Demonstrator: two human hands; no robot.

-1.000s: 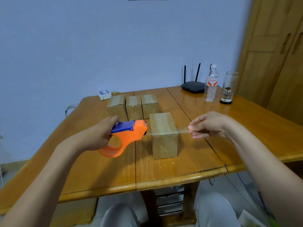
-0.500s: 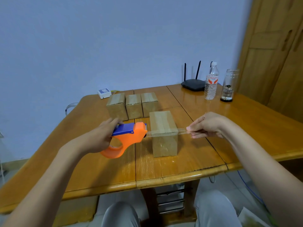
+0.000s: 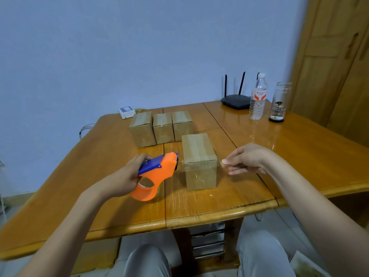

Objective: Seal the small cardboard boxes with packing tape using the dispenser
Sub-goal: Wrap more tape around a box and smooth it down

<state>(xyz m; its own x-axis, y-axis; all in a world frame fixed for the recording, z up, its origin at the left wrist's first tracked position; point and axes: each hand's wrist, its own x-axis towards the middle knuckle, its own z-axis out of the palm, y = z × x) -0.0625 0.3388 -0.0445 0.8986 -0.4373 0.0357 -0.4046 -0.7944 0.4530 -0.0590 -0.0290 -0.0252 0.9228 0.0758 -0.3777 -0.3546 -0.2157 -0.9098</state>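
A small cardboard box (image 3: 199,160) stands alone on the wooden table (image 3: 99,176), in front of me. My left hand (image 3: 127,174) grips an orange and blue tape dispenser (image 3: 153,176) just left of the box. A clear strip of tape (image 3: 199,166) stretches from the dispenser across the box's near top edge to my right hand (image 3: 245,158), which pinches its free end just right of the box. Three more small boxes (image 3: 161,128) stand in a row behind, each with tape along its top.
A black router (image 3: 235,101), a water bottle (image 3: 258,98) and a glass jar (image 3: 279,104) stand at the table's far right. A small white device (image 3: 126,112) lies at the back edge. A wooden door (image 3: 335,66) is on the right. My knees show below the table.
Both hands have lowered the stretched tape from above the box top down onto its near edge. The dispenser tilted a little downward.
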